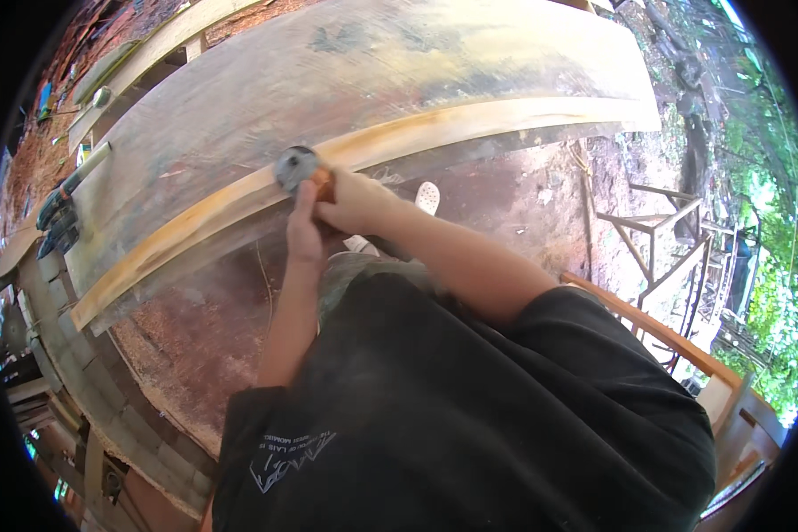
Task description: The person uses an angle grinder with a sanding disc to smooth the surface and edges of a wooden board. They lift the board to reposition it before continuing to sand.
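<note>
An angle grinder with an orange body and a grey round head is gripped in both my hands. My left hand closes on it from the near left, thumb pointing up along it. My right hand wraps round the body from the right. Slight blur hides the exact finger positions. The grinder's head lies over a long, pale wooden board, left of its middle; whether it touches the wood I cannot tell. Beneath the board is a broad, stained worktable, the board running along its near edge.
A dark tool with teal parts sits at the table's left end. On the right stand a wooden frame and an orange-brown wooden rail. Grey blocks line the ground at left. My pale shoes show below the table edge.
</note>
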Demonstrator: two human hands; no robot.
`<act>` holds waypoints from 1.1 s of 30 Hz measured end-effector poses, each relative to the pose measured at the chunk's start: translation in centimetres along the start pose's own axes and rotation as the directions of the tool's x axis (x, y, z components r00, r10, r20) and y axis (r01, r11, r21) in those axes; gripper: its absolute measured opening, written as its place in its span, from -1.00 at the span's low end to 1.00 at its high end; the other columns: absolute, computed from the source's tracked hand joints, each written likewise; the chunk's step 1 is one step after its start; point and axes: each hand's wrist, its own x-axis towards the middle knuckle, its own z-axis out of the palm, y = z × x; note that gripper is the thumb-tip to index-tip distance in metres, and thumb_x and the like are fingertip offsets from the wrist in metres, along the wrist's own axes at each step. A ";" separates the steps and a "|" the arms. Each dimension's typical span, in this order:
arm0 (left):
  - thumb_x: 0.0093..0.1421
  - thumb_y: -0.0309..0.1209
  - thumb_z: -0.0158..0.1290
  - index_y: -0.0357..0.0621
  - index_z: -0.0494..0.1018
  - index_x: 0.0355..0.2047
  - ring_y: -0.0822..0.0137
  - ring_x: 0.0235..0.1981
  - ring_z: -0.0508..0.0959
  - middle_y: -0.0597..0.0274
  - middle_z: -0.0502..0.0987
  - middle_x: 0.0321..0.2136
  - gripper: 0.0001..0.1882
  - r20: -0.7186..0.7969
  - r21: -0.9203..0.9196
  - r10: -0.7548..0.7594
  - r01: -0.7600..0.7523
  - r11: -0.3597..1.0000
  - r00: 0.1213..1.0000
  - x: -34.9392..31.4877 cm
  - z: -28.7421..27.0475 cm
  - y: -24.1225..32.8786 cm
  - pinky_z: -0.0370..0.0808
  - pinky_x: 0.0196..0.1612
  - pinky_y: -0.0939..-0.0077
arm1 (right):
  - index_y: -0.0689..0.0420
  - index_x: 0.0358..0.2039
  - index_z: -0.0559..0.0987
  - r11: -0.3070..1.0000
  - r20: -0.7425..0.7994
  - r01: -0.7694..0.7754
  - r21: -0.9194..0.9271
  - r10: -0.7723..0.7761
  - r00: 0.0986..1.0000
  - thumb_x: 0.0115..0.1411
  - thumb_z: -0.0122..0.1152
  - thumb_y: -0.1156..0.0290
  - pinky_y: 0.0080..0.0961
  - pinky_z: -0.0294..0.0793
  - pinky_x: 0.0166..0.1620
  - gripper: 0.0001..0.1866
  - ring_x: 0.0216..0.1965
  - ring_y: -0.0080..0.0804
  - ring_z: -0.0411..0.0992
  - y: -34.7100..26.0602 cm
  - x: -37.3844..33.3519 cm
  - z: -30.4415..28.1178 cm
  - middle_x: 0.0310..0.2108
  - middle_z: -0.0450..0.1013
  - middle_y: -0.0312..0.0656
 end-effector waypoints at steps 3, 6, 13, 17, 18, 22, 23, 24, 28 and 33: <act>0.35 0.25 -0.04 -0.05 0.53 0.08 0.20 -0.21 0.67 0.17 0.63 -0.13 -0.35 0.166 0.097 -0.035 0.019 0.995 0.986 4.0 5.3 -3.1 0.67 -0.20 0.23 | 0.38 -0.01 0.49 0.991 -0.141 -0.130 -0.017 0.126 0.982 0.09 0.32 0.00 -0.15 0.56 0.01 -0.31 -0.06 0.13 0.59 5.5 -1.0 -4.5 -0.19 0.60 0.23; 0.30 0.24 0.06 -0.06 0.57 -0.03 0.26 -0.39 0.66 0.19 0.64 -0.29 -0.38 0.195 0.195 -0.181 0.143 0.970 0.964 5.5 11.6 -3.5 0.62 -0.37 0.40 | 0.37 0.03 0.51 0.983 -0.194 -0.185 0.019 0.185 0.963 0.10 0.29 -0.06 -0.11 0.55 0.05 -0.27 -0.03 0.18 0.57 9.9 -1.6 -9.1 -0.10 0.58 0.27; 0.26 -0.03 0.16 -0.38 0.56 -0.17 -0.19 -0.37 0.63 -0.14 0.63 -0.30 -0.47 0.248 0.813 0.376 -0.402 0.420 0.893 7.8 17.1 -2.2 0.57 -0.14 0.12 | 0.29 0.07 0.53 0.980 -0.361 -0.112 0.165 0.166 0.918 0.13 0.34 0.04 -0.25 0.50 0.08 -0.36 0.00 -0.08 0.58 19.0 -5.6 -19.4 -0.12 0.61 0.10; 0.10 -0.29 0.19 -0.42 0.54 -0.10 -0.18 0.19 0.41 -0.23 0.48 0.08 -0.55 0.437 0.870 0.651 -0.476 -0.129 0.621 10.5 9.4 -1.5 0.31 0.30 0.10 | 0.31 0.03 0.55 0.965 -0.373 -0.149 0.216 0.223 0.901 0.12 0.35 0.02 -0.30 0.51 0.03 -0.35 -0.10 -0.21 0.58 21.8 -7.3 -25.1 -0.18 0.61 0.02; 0.06 -0.35 0.17 -0.42 0.54 -0.11 -0.19 0.24 0.36 -0.25 0.41 0.16 -0.58 0.440 0.884 0.614 -0.435 -0.171 0.655 10.2 8.4 -0.8 0.28 0.33 0.06 | 0.31 0.03 0.55 0.963 -0.390 -0.136 0.232 0.220 0.894 0.12 0.35 0.02 -0.30 0.51 0.03 -0.35 -0.10 -0.21 0.58 23.9 -7.3 -26.2 -0.18 0.61 0.02; -0.03 -0.51 0.11 -0.41 0.55 -0.16 -0.25 0.34 0.26 -0.28 0.25 0.32 -0.62 0.441 0.890 0.494 -0.295 -0.347 0.749 8.3 5.8 -0.3 0.20 0.39 -0.07 | 0.38 -0.03 0.56 0.948 -0.377 -0.178 0.263 0.270 0.886 0.11 0.35 0.00 -0.30 0.52 -0.03 -0.34 -0.16 -0.24 0.58 30.7 -6.6 -30.3 -0.25 0.61 -0.04; -0.03 -0.51 0.11 -0.41 0.55 -0.16 -0.25 0.34 0.26 -0.28 0.25 0.32 -0.62 0.442 0.889 0.500 -0.291 -0.353 0.745 8.2 6.0 -0.6 0.20 0.39 -0.07 | 0.26 -0.21 0.55 0.939 -0.406 -0.157 0.307 0.278 0.870 0.16 0.33 0.10 -0.41 0.43 -0.26 -0.56 -0.37 -0.43 0.46 31.6 -6.6 -31.4 -0.41 0.50 -0.22; -0.05 -0.54 0.10 -0.42 0.55 -0.17 -0.28 0.36 0.23 -0.30 0.21 0.34 -0.62 0.425 0.886 0.480 -0.245 -0.393 0.768 8.2 6.3 -0.8 0.16 0.41 -0.10 | 0.14 -0.38 0.54 0.927 -0.434 -0.135 0.349 0.288 0.854 0.22 0.31 0.21 -0.52 0.33 -0.49 -0.75 -0.57 -0.63 0.34 32.4 -6.7 -32.3 -0.58 0.38 -0.40; -0.09 -0.55 0.10 -0.46 0.55 -0.15 -0.39 0.37 0.16 -0.40 0.17 0.35 -0.58 0.345 0.905 0.506 -0.137 -0.402 0.791 8.7 7.0 -2.3 0.08 0.45 -0.13 | 0.14 -0.19 0.63 0.937 -0.467 -0.187 0.294 0.312 0.828 0.23 0.29 0.12 -0.53 0.34 -0.38 -0.66 -0.44 -0.63 0.36 32.2 -8.7 -37.2 -0.48 0.43 -0.39; -0.04 -0.42 0.12 -0.50 0.56 -0.13 -0.46 0.36 0.15 -0.51 0.14 0.35 -0.54 0.399 0.904 0.545 -0.215 -0.370 0.737 10.3 10.0 -4.4 0.08 0.46 -0.13 | 0.07 -0.09 0.64 0.881 -0.522 -0.156 0.446 0.398 0.754 0.26 0.25 0.08 -0.55 0.33 -0.35 -0.64 -0.43 -0.62 0.33 36.8 -9.3 -41.2 -0.42 0.43 -0.42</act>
